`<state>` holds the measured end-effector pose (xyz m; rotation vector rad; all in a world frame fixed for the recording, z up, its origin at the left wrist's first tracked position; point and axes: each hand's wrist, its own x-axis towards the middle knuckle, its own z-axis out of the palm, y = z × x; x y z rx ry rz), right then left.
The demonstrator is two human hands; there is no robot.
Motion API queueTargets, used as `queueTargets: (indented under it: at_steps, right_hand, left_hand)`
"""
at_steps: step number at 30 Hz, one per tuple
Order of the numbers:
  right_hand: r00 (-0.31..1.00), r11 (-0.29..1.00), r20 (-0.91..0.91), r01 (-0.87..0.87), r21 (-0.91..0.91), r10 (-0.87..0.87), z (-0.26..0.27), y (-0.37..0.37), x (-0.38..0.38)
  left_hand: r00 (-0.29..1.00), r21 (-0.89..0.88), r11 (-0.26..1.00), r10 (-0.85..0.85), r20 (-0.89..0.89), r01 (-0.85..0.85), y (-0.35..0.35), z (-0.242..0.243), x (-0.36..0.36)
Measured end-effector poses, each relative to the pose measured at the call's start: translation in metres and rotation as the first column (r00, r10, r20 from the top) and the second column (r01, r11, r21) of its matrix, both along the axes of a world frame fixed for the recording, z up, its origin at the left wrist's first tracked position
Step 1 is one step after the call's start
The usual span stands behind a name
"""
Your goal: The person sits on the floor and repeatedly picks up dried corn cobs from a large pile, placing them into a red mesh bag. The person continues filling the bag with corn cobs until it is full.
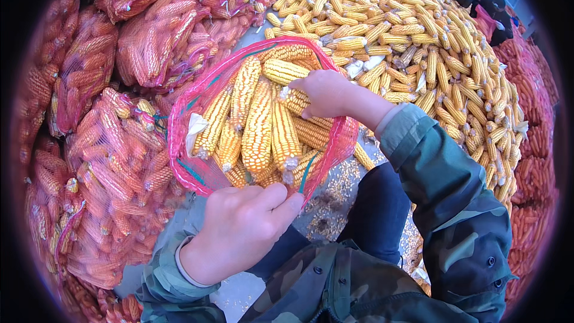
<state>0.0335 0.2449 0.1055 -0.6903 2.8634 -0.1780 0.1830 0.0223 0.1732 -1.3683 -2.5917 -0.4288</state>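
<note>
A red mesh sack (193, 76) stands with its mouth wide before me, partly filled with dried corn cobs (256, 134). My left hand (249, 226) grips the near edge of the sack's mouth. Over the sack's right edge reaches my right hand (325, 93), its fingers at a cob (298, 101) inside; whether they grip it cannot be told. Just beyond those fingertips lies a yellow cob (283, 72). A pale husk piece (196, 129) clings to the cobs at the left inside.
Tied mesh sacks (154, 40) full of cobs crowd the left. A large heap of loose cobs (403, 31) rises ahead and right, with more filled sacks (533, 152) beyond. Scattered kernels (334, 202) lie on the floor. A person (497, 20) is far off at the upper right.
</note>
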Motion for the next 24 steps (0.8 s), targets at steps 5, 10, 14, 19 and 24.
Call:
queueTargets:
  at_steps: [5, 10, 14, 19, 24]
  right_hand:
    - [1.0, 0.99, 0.024, -0.004, -0.141, 0.007, -0.007, 0.009, 0.007]
    - [0.995, 0.977, 0.083, 0.066, -0.202, -0.05, 0.0, 0.026, -0.001]
    - [0.98, 0.602, 0.197, 0.16, -0.782, -0.004, 0.006, 0.085, 0.014]
    - [0.918, 0.459, 0.21, 0.354, -0.815, -0.336, -0.018, 0.182, 0.054]
    - [0.653, 0.306, 0.566, 0.748, -0.59, -0.503, -0.125, 0.269, 0.115]
  left_hand:
    - [1.0, -0.003, 1.0, -0.002, -0.015, 0.002, 0.01, 0.002, -0.003]
    - [0.992, -0.081, 0.992, 0.087, -0.097, -0.095, 0.025, 0.009, -0.004]
    - [0.92, -0.015, 0.987, 0.144, -0.365, -0.16, 0.036, 0.017, 0.016]
    - [0.986, 0.304, 0.949, -0.118, 0.119, 0.077, 0.09, -0.029, 0.032]
    - [0.843, 0.205, 0.966, 0.022, 0.537, -0.155, 0.175, -0.138, -0.017]
